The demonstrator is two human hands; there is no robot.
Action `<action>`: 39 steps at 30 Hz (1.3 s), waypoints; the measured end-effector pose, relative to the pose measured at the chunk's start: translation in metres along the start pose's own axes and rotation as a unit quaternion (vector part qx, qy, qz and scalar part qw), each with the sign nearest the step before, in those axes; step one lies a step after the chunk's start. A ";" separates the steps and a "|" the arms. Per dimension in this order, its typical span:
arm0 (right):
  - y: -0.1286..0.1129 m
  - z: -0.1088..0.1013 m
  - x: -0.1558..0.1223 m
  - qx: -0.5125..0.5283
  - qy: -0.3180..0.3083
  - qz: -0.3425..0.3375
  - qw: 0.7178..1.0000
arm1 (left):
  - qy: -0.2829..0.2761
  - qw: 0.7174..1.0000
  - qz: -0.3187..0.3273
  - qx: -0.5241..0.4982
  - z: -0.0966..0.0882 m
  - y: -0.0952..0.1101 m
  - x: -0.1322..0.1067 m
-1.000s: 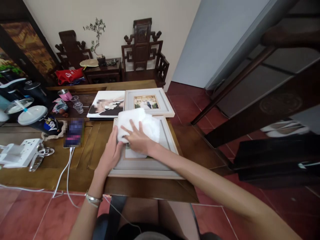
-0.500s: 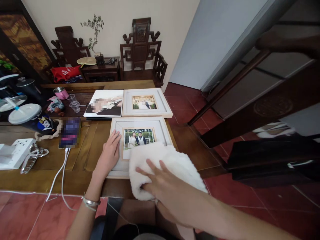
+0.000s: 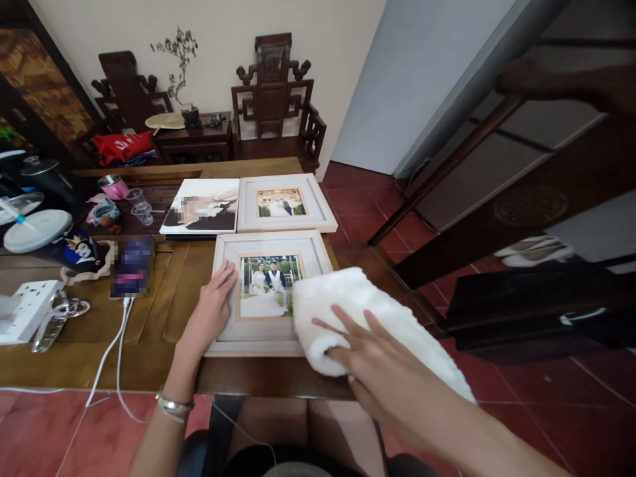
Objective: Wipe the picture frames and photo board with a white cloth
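Observation:
A white-framed photo (image 3: 268, 246) lies flat on the wooden table (image 3: 169, 291) in front of me. My left hand (image 3: 211, 310) rests flat on the frame's left border, fingers stretched out. My right hand (image 3: 368, 358) presses a fluffy white cloth (image 3: 358, 305) with spread fingers over the frame's near right corner. The cloth hangs past the table's right edge and covers that corner.
Behind lie a second white framed photo (image 3: 283, 202) and a photo album (image 3: 201, 207). To the left are a phone on a white cable (image 3: 132, 265), a power strip (image 3: 24, 308), lidded cups (image 3: 37, 228) and small glasses (image 3: 139, 205). Carved chairs (image 3: 275, 99) stand by the wall.
My right hand slid the cloth from the frame's top down toward me, then to the right corner, uncovering the photo. My left hand has stayed on the frame's left border.

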State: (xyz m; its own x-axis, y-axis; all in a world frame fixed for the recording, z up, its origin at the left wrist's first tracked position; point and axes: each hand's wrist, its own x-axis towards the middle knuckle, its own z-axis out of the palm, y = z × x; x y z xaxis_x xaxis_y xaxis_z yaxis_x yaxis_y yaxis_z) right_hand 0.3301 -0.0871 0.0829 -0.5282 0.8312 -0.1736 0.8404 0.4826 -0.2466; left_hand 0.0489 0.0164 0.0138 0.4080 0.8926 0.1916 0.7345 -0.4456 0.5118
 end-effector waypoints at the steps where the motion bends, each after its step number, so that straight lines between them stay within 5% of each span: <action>1: 0.007 0.001 0.003 -0.007 0.013 0.009 1.000 | -0.001 1.000 0.003 0.001 0.000 0.000 0.000; 9: 0.049 -0.012 0.104 -0.035 0.167 0.070 0.983 | 0.036 0.999 0.024 -0.017 0.004 -0.007 0.000; 15: 0.005 -0.016 0.177 -0.105 0.129 -0.080 0.983 | 0.061 0.997 0.041 -0.038 0.003 -0.006 0.001; 18: -0.006 -0.009 0.188 -0.135 0.104 -0.088 0.981 | 0.061 0.997 0.038 -0.039 0.002 -0.006 0.001; 28: 0.054 -0.027 0.114 -0.163 0.080 0.045 0.982 | 0.060 0.997 0.013 -0.038 0.006 -0.006 0.000; 36: -0.014 0.002 0.017 -0.052 0.008 -0.057 0.997 | 0.053 0.998 -0.003 -0.027 0.006 -0.002 0.000; 39: -0.030 0.005 0.005 0.008 0.004 -0.110 0.994 | 0.038 0.999 -0.016 -0.020 0.005 0.001 -0.001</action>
State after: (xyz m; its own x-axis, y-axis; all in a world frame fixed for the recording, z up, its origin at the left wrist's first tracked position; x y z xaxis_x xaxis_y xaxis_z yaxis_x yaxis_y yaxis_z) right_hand 0.3014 -0.0988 0.0848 -0.6987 0.7074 -0.1068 0.7019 0.6490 -0.2933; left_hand 0.0520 0.0152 0.0100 0.3406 0.9097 0.2376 0.7237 -0.4150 0.5515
